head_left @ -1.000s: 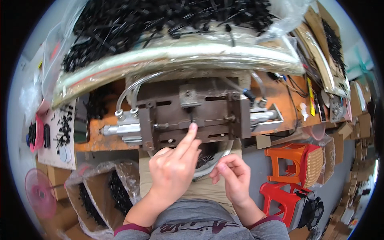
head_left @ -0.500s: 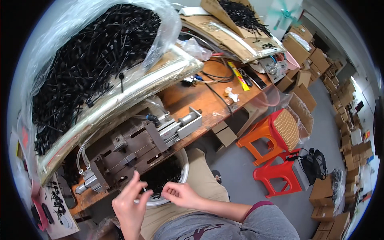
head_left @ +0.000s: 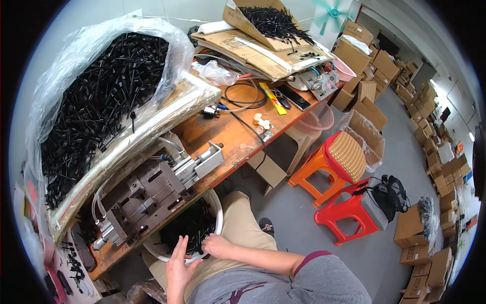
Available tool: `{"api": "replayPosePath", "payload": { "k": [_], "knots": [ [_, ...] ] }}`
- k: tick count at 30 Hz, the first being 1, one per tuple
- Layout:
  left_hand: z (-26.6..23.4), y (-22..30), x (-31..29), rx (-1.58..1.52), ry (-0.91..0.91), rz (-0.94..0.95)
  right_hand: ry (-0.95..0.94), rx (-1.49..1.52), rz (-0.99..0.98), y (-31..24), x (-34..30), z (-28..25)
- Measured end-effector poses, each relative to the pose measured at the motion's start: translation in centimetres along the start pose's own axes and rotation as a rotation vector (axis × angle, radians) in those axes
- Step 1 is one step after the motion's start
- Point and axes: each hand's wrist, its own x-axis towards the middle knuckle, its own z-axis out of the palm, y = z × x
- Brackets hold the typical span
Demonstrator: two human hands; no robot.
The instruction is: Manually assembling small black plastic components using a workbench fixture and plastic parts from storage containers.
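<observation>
My left hand (head_left: 179, 267) is at the near rim of a white round tub (head_left: 219, 213), its fingers stretched upward and the thumb apart, with nothing visible in it. My right hand (head_left: 217, 245) is just to its right, over the tub's near right edge. Its fingers are curled together, and whatever they may hold is hidden. Inside the tub lie many thin black plastic pieces (head_left: 195, 228). Beyond the tub, on the bench edge, stands a brown metal fixture (head_left: 157, 190) with a small grey block (head_left: 146, 205) on its middle track and air cylinders at both ends.
A plastic-lined carton (head_left: 202, 91) heaped with black pieces (head_left: 106, 96) fills the left of the wooden bench (head_left: 235, 134). Cables, a phone (head_left: 293, 96) and an open carton (head_left: 233, 17) lie farther back. Orange (head_left: 324, 177) and red stools (head_left: 336, 218) stand at the right.
Both hands have drawn back from the fixture toward the tub and my body. My left hand's fingers have straightened. The view has shifted, showing more of the tub and the far bench.
</observation>
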Motion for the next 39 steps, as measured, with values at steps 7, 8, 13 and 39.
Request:
{"api": "replayPosePath", "payload": {
  "k": [7, 8, 13, 39],
  "knots": [
    [1.7, -0.7, -0.8, 0.106, -0.151, -0.026, -0.121, 0.217, -0.057, -1.4, 0.2, 1.4],
    [2.3, -1.5, -1.0, 0.104, -0.147, -0.001, -0.122, 0.212, -0.042, -1.4, 0.2, 1.4],
    [3.1, -3.7, -2.9, 0.121, -0.209, 0.021, -0.27, 0.128, -0.055, -2.1, 0.0, 0.5],
    [1.2, -4.5, -2.4, 0.074, -0.106, 0.089, 0.582, -0.655, -0.455, 3.7, 26.7, -35.0]
  ]
}}
